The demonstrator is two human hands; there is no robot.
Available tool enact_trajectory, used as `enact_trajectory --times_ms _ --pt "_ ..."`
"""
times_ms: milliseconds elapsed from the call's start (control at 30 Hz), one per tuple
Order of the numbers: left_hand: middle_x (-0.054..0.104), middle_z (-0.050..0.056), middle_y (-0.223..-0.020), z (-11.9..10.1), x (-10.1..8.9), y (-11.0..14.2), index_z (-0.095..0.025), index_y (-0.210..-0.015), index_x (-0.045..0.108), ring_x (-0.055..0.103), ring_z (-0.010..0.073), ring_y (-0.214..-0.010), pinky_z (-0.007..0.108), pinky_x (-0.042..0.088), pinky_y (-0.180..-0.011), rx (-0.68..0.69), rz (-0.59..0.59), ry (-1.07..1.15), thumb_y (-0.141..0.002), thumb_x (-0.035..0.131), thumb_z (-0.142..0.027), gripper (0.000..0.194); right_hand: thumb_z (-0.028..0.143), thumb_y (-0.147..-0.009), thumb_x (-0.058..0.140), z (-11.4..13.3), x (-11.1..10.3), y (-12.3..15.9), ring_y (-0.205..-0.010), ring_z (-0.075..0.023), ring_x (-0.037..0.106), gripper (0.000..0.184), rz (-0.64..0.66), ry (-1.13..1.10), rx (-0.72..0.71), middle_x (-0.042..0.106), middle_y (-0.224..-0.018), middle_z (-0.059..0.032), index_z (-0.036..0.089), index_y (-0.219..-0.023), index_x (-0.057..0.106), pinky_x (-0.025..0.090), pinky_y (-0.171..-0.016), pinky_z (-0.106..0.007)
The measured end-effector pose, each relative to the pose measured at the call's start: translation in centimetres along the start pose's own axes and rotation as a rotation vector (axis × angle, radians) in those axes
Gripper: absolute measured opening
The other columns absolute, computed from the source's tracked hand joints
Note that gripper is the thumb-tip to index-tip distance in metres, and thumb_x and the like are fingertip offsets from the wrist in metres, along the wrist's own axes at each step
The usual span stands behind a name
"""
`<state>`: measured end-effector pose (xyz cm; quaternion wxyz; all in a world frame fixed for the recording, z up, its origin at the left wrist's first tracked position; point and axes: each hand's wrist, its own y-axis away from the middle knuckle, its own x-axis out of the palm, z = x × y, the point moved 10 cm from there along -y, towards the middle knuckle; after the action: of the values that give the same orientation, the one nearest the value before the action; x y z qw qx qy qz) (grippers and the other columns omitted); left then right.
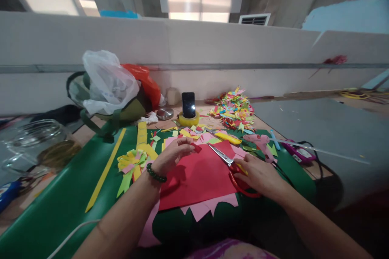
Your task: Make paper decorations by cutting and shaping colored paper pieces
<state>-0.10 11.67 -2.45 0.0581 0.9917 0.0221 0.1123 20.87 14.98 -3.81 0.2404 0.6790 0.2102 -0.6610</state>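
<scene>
My left hand, with a dark green bead bracelet at the wrist, pinches a small red scrap between its fingertips. Below it lies a large red sheet, on top of pink sheets with jagged cut edges. My right hand has its fingers closed at the handles of a pair of scissors. The scissors have red and yellow handles, and their blades point up and left over the red sheet. A yellow, green and pink paper flower lies left of my left forearm.
A green mat covers the work surface. Behind the sheets are a yellow cutter, a pink glue gun, a phone on a yellow tape roll, and a colourful paper heap. A bag stands at the back left.
</scene>
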Motion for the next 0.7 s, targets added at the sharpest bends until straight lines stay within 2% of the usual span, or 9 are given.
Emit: enact_trajectory --times_ms 133,267,333,400,500,600,700 --pt "0.069 0.002 -0.075 0.1 0.3 0.1 -0.016 -0.071 0.057 0.064 0.0157 -0.077 0.028 0.045 -0.078 -0.025 0.018 0.001 -0.056 0.074 -0.019 0.023 0.042 -0.092 0.050 -0.5 -2.1 0.8 -0.088 -0.0227 0.067 0.033 -0.126 -0.178 -0.001 0.071 -0.103 -0.0081 0.022 -0.113 0.065 0.046 -0.068 -0.028" --pt "0.061 -0.003 -0.062 -0.3 0.8 0.2 -0.017 -0.067 0.055 0.061 0.0134 -0.066 0.028 0.047 -0.075 0.007 0.066 0.019 -0.055 0.071 -0.018 0.020 0.044 -0.091 0.050 -1.8 -2.8 1.8 -0.073 -0.0182 0.067 0.032 -0.187 -0.342 0.004 0.074 -0.092 -0.0038 0.024 -0.109 0.068 0.044 -0.060 -0.025" --pt "0.057 -0.005 -0.060 -0.5 0.5 0.2 -0.017 -0.068 0.056 0.059 0.0113 -0.061 0.026 0.047 -0.071 0.016 0.046 0.008 -0.055 0.071 -0.019 0.020 0.046 -0.090 0.048 -4.4 -2.6 2.2 -0.071 -0.0198 0.067 0.032 -0.212 -0.316 0.122 0.074 -0.084 -0.0040 0.025 -0.101 0.070 0.043 -0.057 -0.025" --pt "0.057 -0.005 -0.063 -0.6 0.0 0.2 -0.018 -0.071 0.058 0.058 0.0105 -0.061 0.025 0.046 -0.068 0.012 0.000 -0.030 -0.057 0.073 -0.022 0.021 0.050 -0.090 0.046 -8.4 -2.0 2.6 -0.070 -0.0227 0.067 0.035 -0.239 -0.246 0.317 0.073 -0.077 -0.0056 0.024 -0.090 0.071 0.041 -0.056 -0.027" --pt "0.061 -0.003 -0.068 -0.6 -0.5 0.1 -0.017 -0.075 0.063 0.057 0.0113 -0.064 0.024 0.045 -0.067 0.002 -0.032 -0.216 -0.060 0.073 -0.027 0.021 0.057 -0.086 0.046 -13.8 -1.1 2.8 -0.075 -0.0271 0.067 0.044 -0.298 -0.170 0.539 0.073 -0.080 -0.0112 0.019 -0.085 0.069 0.042 -0.059 -0.030" --pt "0.065 0.001 -0.070 0.0 0.1 -0.1 -0.015 -0.078 0.068 0.057 0.0137 -0.066 0.026 0.044 -0.068 -0.024 0.011 -0.481 -0.062 0.070 -0.031 0.023 0.061 -0.082 0.052 -15.6 -0.4 1.0 -0.086 -0.0277 0.066 0.050 -0.355 -0.228 0.509 0.072 -0.094 -0.0143 0.016 -0.098 0.068 0.043 -0.064 -0.030" --pt "0.065 0.001 -0.068 1.4 0.7 -0.4 -0.014 -0.085 0.066 0.060 0.0162 -0.067 0.027 0.045 -0.064 -0.083 0.063 -0.615 -0.064 0.067 -0.031 0.027 0.060 -0.075 0.060 -15.6 0.8 -1.5 -0.077 -0.0261 0.065 0.049 -0.271 -0.296 0.471 0.072 -0.086 -0.0117 0.016 -0.093 0.068 0.041 -0.058 -0.028"
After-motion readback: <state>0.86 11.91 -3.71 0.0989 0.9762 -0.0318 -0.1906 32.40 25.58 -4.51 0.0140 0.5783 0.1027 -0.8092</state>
